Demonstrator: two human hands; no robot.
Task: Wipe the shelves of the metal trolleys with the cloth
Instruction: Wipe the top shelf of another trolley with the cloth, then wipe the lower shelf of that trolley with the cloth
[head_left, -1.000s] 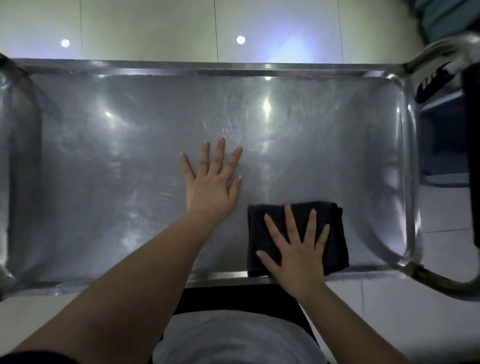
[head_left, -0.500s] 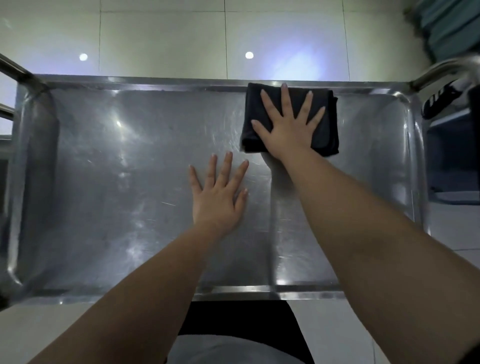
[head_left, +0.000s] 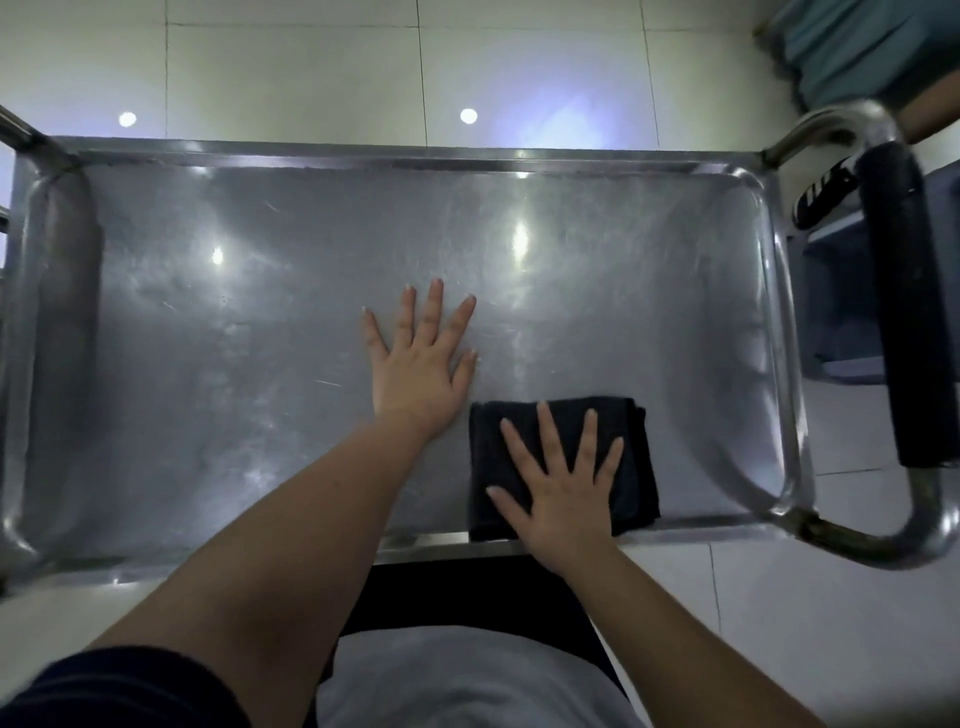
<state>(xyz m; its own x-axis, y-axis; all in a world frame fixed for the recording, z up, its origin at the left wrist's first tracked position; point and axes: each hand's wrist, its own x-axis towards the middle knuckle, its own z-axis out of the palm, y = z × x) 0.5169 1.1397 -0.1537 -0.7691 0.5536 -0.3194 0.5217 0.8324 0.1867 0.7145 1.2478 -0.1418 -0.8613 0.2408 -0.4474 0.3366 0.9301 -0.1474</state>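
The top shelf of a metal trolley fills the view, shiny and scratched, with a raised rim all round. A folded black cloth lies flat at the shelf's near edge, right of centre. My right hand presses on the cloth with fingers spread and straight. My left hand rests palm down on the bare metal in the middle of the shelf, fingers spread, just left of the cloth.
The trolley's push handle, a steel tube with a black grip, curves round the right end. Pale tiled floor lies beyond the far rim. A blue object sits behind the handle. Another rail shows at the far left edge.
My right hand has pulled the cloth from the far rim back to the near edge of the shelf. My left hand has stayed flat in the middle.
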